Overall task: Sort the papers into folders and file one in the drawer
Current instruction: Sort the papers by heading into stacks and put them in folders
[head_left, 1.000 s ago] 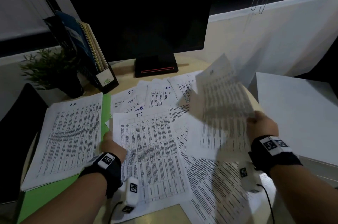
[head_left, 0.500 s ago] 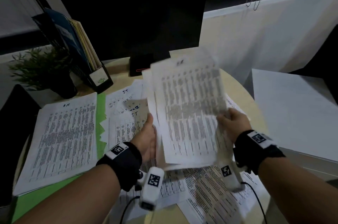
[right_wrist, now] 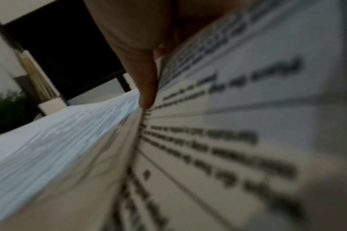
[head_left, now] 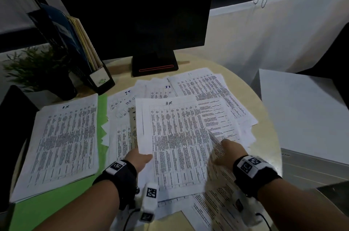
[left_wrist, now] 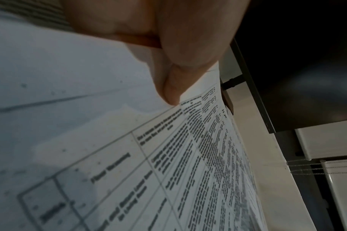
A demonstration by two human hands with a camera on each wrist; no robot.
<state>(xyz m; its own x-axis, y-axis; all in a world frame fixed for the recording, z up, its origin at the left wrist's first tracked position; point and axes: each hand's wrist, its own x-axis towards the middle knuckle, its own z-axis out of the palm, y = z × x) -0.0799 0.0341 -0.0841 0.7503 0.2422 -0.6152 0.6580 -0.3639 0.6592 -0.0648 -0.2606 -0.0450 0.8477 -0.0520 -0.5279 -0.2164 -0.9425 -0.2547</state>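
Observation:
A printed sheet headed "HR" (head_left: 175,142) lies over the loose papers (head_left: 217,94) in the middle of the round table (head_left: 268,147). My left hand (head_left: 140,157) pinches its lower left edge, thumb (left_wrist: 168,87) on top. At the sheet's right edge my right hand (head_left: 227,152) pinches a raised paper edge (head_left: 214,139), thumb (right_wrist: 147,93) against it; whether that edge belongs to the HR sheet or the one beneath is unclear. To the left, an open green folder (head_left: 102,117) carries a stack of HR papers (head_left: 64,145). Sheets marked "IT" (head_left: 128,96) lie behind.
A dark monitor (head_left: 132,13) on its stand (head_left: 154,68) rises at the back. A file holder with folders (head_left: 81,49) and a potted plant (head_left: 37,68) stand back left. On the right is a white cabinet (head_left: 302,117). A black object (head_left: 13,127) borders the left edge.
The HR sheet, held up at the right by my right hand, swung to the centre, was taken by my left hand too, and now lies low over the pile.

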